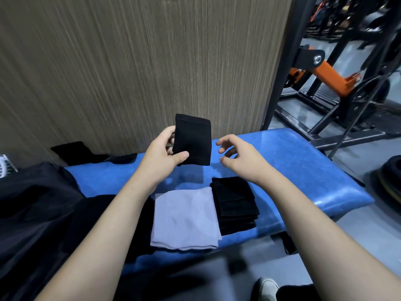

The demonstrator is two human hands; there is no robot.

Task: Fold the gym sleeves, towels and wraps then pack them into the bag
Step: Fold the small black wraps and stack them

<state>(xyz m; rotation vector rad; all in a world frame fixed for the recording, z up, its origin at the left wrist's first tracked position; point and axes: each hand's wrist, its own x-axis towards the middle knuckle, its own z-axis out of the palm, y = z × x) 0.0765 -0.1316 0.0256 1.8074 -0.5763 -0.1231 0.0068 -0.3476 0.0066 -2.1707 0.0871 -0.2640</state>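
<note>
Left hand (161, 152) is gripping a folded black sleeve (193, 140), thumb on its front, holding it upright above the blue tabletop (303, 170). Right hand (240, 157) is hovering just beside the sleeve, fingers loosely curled, grasping nothing. Below the hands, a folded lilac towel (186, 218) is lying beside a stack of folded black pieces (235, 205). Black bag (32, 213) is sitting at the left end. More black cloth (78, 152) is lying at the far edge against the wood-grain wall (130, 61). Orange and black gym machine (329, 72) is standing off right. No readable writing.
</note>
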